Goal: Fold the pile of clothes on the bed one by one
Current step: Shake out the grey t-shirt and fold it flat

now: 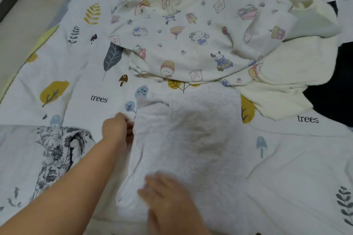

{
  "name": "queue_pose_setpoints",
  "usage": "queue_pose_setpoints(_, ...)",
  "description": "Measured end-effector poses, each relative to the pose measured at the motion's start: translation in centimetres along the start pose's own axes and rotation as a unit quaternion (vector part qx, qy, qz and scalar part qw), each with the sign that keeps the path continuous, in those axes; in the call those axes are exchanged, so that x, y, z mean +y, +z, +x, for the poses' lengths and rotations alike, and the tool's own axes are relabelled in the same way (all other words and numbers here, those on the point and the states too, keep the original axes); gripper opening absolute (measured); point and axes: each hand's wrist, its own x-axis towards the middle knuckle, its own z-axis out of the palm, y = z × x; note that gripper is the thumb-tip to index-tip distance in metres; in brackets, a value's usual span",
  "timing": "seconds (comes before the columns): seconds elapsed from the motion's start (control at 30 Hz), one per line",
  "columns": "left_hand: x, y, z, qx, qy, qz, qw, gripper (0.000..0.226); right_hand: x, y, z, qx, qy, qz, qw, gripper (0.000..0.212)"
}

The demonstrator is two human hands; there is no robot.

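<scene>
Your left hand (116,127) grips the white towel's (191,139) left edge, right hand (164,192) flat on it mid-fold; cartoon garment (191,44) far behind unfolded.

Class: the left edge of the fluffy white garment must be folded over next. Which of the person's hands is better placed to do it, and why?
The left hand: it is at the fluffy white garment's left edge. The right hand rests flat near the bottom, holding it down.

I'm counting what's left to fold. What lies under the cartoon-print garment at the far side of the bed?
Under the cartoon-print garment show a cream fleece piece at its right and the bedsheet. Something black lies further right. Anything directly beneath is covered.
</scene>
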Motion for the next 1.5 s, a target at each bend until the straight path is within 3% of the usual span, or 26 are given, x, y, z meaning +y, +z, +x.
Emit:
queue_pose_setpoints(0.03, 0.2, -0.1, 0.0, 0.028, 0.034, 0.031, 0.999, 0.02, 0.7, -0.5, 0.3, 0.045, 0.039, 0.006, 0.998, 0.025)
queue_pose_setpoints(0.1, 0.4, 0.3, -0.8, 0.097, 0.23, 0.135, 0.959, 0.018, 2.3, -1.3, 0.9, 0.058, 0.124, -0.031, 0.99, 0.047)
queue_pose_setpoints(0.17, 0.3, 1.3, -3.4, 0.034, 0.484, 0.188, 0.854, 0.027, 4.0, -2.1, 2.0, 0.049, 0.221, -0.041, 0.973, 0.056)
queue_pose_setpoints(0.23, -0.7, 3.1, -5.0, -0.069, 0.666, 0.287, 0.685, 0.036, 5.7, -2.3, 3.6, -0.003, 0.273, -0.069, 0.959, 0.064)
queue_pose_setpoints(0.27, -1.5, 4.0, -5.1, -0.116, 0.694, 0.362, 0.611, 0.042, 6.7, -2.1, 4.3, -0.028, 0.273, -0.089, 0.957, 0.063)
queue_pose_setpoints(0.3, -1.8, 4.8, -5.1, -0.152, 0.679, 0.445, 0.564, 0.047, 7.7, -1.8, 5.0, -0.044, 0.264, -0.104, 0.958, 0.062)
queue_pose_setpoints(0.33, -1.8, 5.4, -4.6, -0.173, 0.638, 0.516, 0.545, 0.051, 8.6, -1.6, 5.6, -0.077, 0.259, -0.121, 0.955, 0.06)
queue_pose_setpoints(0.37, -1.7, 5.8, -3.7, -0.184, 0.576, 0.57, 0.557, 0.052, 9.4, -1.6, 6.1, -0.117, 0.258, -0.132, 0.95, 0.06)
queue_pose_setpoints(0.43, -1.1, 6.2, -1.9, -0.183, 0.484, 0.575, 0.634, 0.049, 10.6, -1.8, 6.8, -0.166, 0.248, -0.144, 0.943, 0.059)
queue_pose_setpoints(0.5, 0.1, 6.3, -0.6, -0.131, 0.486, 0.487, 0.714, 0.037, 11.5, -2.6, 7.2, -0.1, 0.229, -0.149, 0.957, 0.05)
queue_pose_setpoints(0.53, 0.8, 6.3, -0.3, -0.097, 0.5, 0.463, 0.726, 0.031, 11.8, -3.1, 7.6, -0.033, 0.213, -0.146, 0.965, 0.042)
queue_pose_setpoints(0.6, 1.9, 6.1, 0.2, -0.09, 0.515, 0.474, 0.708, 0.028, 12.2, -4.0, 8.9, 0.047, 0.177, -0.166, 0.969, 0.029)
queue_pose_setpoints(0.7, 3.1, 5.8, 0.5, -0.147, 0.496, 0.542, 0.662, 0.022, 12.8, -4.4, 12.2, 0.011, 0.127, -0.215, 0.968, 0.03)
queue_pose_setpoints(0.8, 3.7, 5.7, 0.7, -0.167, 0.48, 0.549, 0.664, 0.007, 13.0, -3.8, 15.5, -0.068, 0.104, -0.231, 0.965, 0.035)
queue_pose_setpoints(0.9, 4.1, 6.0, 0.8, -0.181, 0.45, 0.533, 0.693, 0.03, 13.0, -3.5, 16.8, -0.117, 0.106, -0.243, 0.957, 0.026)
queue_pose_setpoints(1.03, 4.6, 6.7, 1.1, -0.157, 0.441, 0.476, 0.745, 0.033, 12.6, -4.1, 15.2, 0.024, 0.118, -0.175, 0.977, 0.019)
queue_pose_setpoints(1.13, 4.4, 7.0, 1.4, -0.135, 0.465, 0.454, 0.748, 0.027, 12.7, -4.3, 14.0, 0.088, 0.126, -0.144, 0.978, 0.023)
queue_pose_setpoints(1.2, 4.0, 7.0, 1.7, -0.095, 0.491, 0.444, 0.744, 0.021, 12.3, -4.8, 14.0, 0.18, 0.1, -0.085, 0.975, 0.019)
queue_pose_setpoints(1.3, 3.3, 7.1, 1.3, -0.044, 0.512, 0.381, 0.768, 0.018, 11.5, -5.2, 14.3, 0.306, 0.069, -0.019, 0.949, 0.016)
queue_pose_setpoints(1.4, 3.1, 7.6, 0.3, -0.071, 0.505, 0.325, 0.796, 0.015, 11.5, -4.4, 14.7, 0.253, 0.092, 0.004, 0.963, 0.017)
queue_pose_setpoints(1.5, 3.6, 8.0, -0.6, -0.07, 0.419, 0.264, 0.866, 0.024, 12.2, -3.2, 14.7, 0.083, 0.161, -0.008, 0.983, 0.04)
